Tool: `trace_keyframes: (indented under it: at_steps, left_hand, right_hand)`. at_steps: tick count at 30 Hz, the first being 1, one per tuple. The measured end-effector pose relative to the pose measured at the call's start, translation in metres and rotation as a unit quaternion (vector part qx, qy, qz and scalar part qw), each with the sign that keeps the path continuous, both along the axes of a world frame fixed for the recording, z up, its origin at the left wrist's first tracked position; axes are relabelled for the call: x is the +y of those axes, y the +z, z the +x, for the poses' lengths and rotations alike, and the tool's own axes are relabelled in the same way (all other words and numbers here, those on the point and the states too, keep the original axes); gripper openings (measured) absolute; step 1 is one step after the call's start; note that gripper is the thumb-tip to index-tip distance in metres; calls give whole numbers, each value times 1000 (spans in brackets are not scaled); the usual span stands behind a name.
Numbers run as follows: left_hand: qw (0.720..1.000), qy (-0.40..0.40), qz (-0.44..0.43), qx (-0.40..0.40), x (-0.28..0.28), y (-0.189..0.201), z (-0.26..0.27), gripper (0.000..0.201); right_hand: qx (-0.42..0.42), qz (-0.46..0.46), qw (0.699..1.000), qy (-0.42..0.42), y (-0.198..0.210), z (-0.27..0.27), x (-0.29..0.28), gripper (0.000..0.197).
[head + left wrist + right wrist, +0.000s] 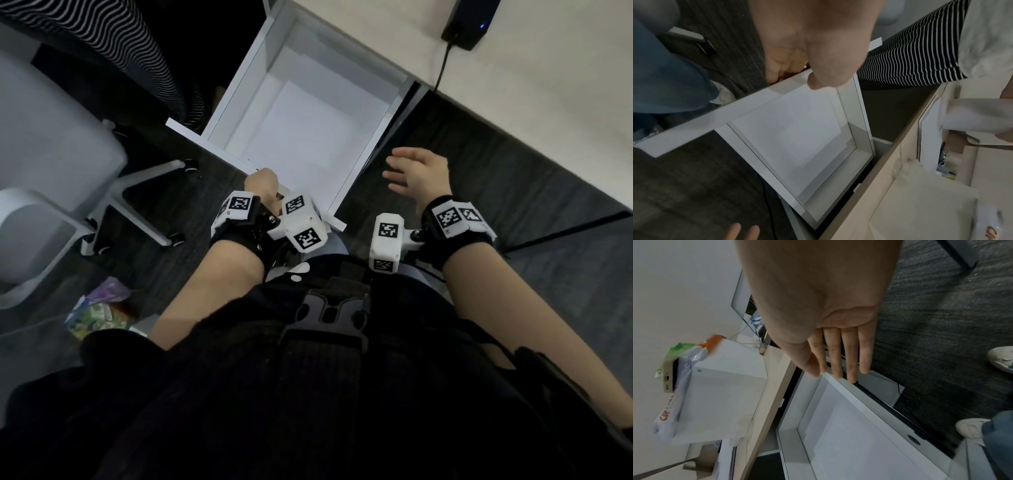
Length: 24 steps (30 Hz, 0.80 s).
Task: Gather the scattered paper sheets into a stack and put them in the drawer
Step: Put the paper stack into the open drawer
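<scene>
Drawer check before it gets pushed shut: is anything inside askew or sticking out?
Nothing stands out. The paper stack lies flat inside the drawer, below its rim. The left hand grips the front edge; the right hand hovers open.

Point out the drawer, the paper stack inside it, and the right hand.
drawer [371, 142]: head view, on its right side wall.
paper stack [301, 137]: head view, middle of the top sheet.
right hand [419, 171]: head view, back of the hand, fingers extended.
</scene>
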State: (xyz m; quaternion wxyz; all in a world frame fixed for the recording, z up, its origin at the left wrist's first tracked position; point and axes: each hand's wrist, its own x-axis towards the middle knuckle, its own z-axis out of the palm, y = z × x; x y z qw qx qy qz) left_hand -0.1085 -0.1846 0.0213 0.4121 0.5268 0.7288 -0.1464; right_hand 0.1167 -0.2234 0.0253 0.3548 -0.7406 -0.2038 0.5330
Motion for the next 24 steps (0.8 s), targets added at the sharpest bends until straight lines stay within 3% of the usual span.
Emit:
trace_keyframes:
  at_steps: [3, 5, 7, 8, 10, 12, 15, 19, 24]
  left_hand:
    - [999, -29, 30, -9, 4, 4, 9, 40]
    - [997, -49, 42, -34, 9, 2, 14, 19]
    - [991, 46, 45, -121, 17, -5, 19, 17]
    - [973, 132, 17, -186, 22, -8, 22, 21]
    - [894, 329, -15, -304, 34, -10, 30, 33]
    - [843, 418, -17, -339, 45, -11, 40, 39]
    - [797, 453, -20, -400, 60, -12, 53, 39]
    - [765, 453, -23, -458, 81, -12, 71, 41]
    - [788, 398, 34, -468, 101, -18, 96, 47]
  right_hand:
    - [14, -9, 1000, 8, 1, 6, 4, 12]
    - [15, -6, 1000, 22, 1, 8, 7, 15]
    - [10, 1, 999, 33, 2, 12, 13, 25]
    - [8, 4, 999, 37, 2, 14, 16, 31]
    - [6, 9, 999, 46, 1, 19, 25, 41]
    - [4, 9, 999, 49, -1, 24, 36, 49]
    - [18, 1, 999, 41, -3, 32, 48, 58]
    - [28, -6, 999, 38, -8, 41, 56, 60]
    - [8, -20, 1000, 6, -8, 47, 70, 45]
